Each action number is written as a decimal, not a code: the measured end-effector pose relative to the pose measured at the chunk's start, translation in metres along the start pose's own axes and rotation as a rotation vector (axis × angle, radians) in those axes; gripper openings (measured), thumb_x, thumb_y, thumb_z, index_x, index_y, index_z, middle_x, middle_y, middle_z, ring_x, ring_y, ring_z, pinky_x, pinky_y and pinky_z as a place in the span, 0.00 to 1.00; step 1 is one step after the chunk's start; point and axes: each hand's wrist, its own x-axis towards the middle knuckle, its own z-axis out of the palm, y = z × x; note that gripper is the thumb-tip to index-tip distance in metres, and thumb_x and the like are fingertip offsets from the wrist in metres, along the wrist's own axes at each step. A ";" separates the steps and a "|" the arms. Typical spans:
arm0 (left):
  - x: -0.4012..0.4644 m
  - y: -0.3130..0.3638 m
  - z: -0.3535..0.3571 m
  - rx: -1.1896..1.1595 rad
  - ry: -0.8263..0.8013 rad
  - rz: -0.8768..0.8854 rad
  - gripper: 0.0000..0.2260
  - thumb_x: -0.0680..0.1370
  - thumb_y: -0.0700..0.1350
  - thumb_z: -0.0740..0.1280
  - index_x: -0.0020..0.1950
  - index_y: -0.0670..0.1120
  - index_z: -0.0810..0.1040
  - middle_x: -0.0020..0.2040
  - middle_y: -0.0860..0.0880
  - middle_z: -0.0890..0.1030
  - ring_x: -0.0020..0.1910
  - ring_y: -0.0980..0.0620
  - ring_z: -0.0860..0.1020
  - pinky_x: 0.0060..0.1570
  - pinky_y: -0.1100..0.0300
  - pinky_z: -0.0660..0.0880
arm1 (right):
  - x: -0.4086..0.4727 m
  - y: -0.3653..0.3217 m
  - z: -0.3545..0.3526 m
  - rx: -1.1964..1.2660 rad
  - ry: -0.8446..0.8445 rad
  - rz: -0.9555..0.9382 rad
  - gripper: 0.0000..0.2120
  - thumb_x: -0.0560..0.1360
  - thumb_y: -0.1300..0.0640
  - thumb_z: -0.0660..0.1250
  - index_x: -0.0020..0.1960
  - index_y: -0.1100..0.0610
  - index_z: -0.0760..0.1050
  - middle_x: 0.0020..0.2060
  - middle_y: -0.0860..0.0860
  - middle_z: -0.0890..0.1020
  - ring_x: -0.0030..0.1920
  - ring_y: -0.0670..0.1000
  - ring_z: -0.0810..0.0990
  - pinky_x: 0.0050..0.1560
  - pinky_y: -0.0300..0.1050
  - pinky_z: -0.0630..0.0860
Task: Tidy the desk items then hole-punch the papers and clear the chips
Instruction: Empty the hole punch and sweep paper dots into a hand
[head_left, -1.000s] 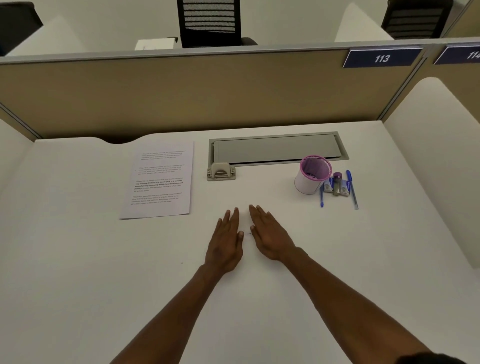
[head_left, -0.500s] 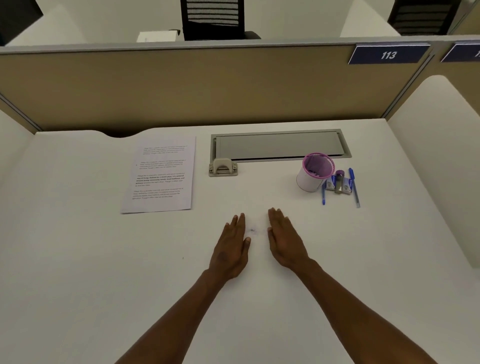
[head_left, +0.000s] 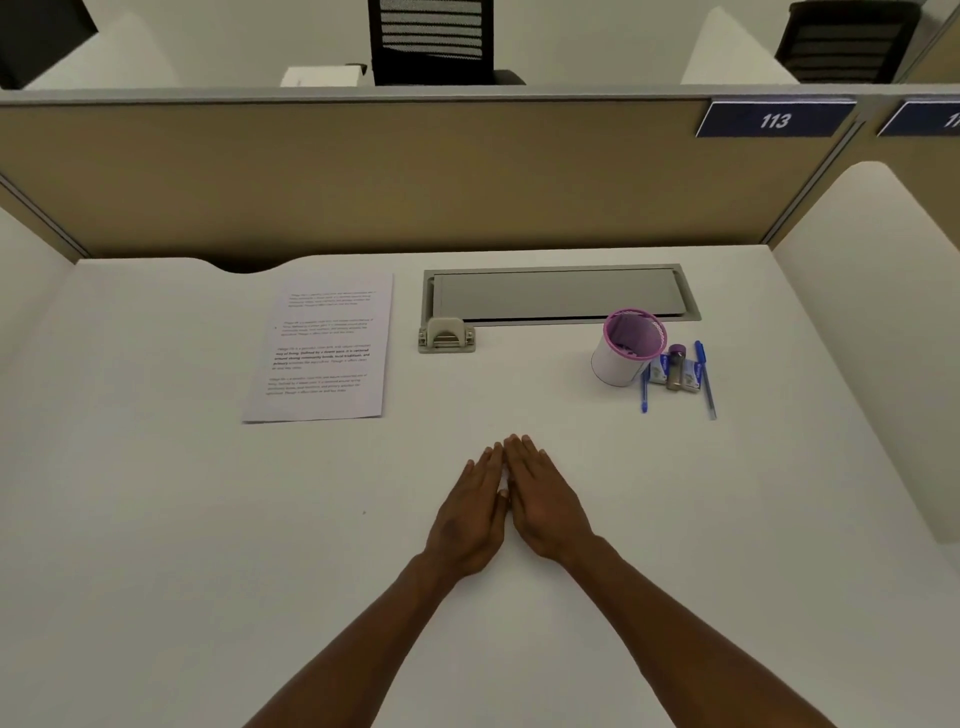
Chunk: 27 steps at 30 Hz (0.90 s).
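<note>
White tabletop (head_left: 182, 519) fills most of my view, closed off at the far side by a tan partition (head_left: 363, 182) that carries a blue plate (head_left: 775, 120) reading 113. From the middle of the surface, the printed papers (head_left: 324, 351) lie flat at about 11 o'clock, text side up, square to the edge. Just to their right, at 12 o'clock, the beige hole punch (head_left: 447, 336) sits against the near left corner of a grey cable hatch (head_left: 561, 293) set into the surface. At 2 o'clock stands a white pen cup (head_left: 626, 347) with a purple rim, upright. Beside its right flank I see a small cluster: a short blue pen (head_left: 644, 389), two small blue-and-white boxes (head_left: 691, 375) with a small purple-capped bottle (head_left: 675, 370) between them, and a longer blue pen (head_left: 705, 378) on the outside.

My left hand (head_left: 470, 519) and right hand (head_left: 545, 504) lie palm down at the centre, fingers straight and together, inner edges touching so the fingertips meet in a point aimed at 12 o'clock. Both are flat and hold nothing. They sit well apart from the papers, the punch and the pen cluster. I cannot make out any paper chips on the surface.
</note>
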 end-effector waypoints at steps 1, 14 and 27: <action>-0.001 0.001 0.000 -0.024 -0.003 0.002 0.24 0.85 0.48 0.49 0.80 0.44 0.50 0.80 0.51 0.53 0.79 0.58 0.52 0.78 0.54 0.52 | -0.003 0.000 0.001 0.011 0.012 -0.017 0.29 0.79 0.51 0.44 0.77 0.62 0.53 0.77 0.53 0.58 0.78 0.51 0.55 0.77 0.42 0.45; -0.004 -0.010 -0.007 -0.010 0.072 -0.074 0.26 0.83 0.52 0.49 0.80 0.45 0.54 0.80 0.52 0.55 0.79 0.58 0.51 0.78 0.57 0.49 | -0.007 0.002 -0.016 0.082 0.186 0.051 0.22 0.75 0.65 0.62 0.69 0.63 0.71 0.59 0.59 0.79 0.59 0.58 0.77 0.61 0.52 0.77; -0.003 -0.002 -0.003 -0.056 0.118 -0.063 0.23 0.83 0.46 0.55 0.79 0.45 0.59 0.79 0.50 0.60 0.78 0.57 0.57 0.77 0.62 0.50 | 0.016 -0.011 -0.019 0.079 0.083 0.148 0.18 0.76 0.64 0.65 0.65 0.60 0.76 0.57 0.55 0.79 0.57 0.55 0.79 0.58 0.43 0.73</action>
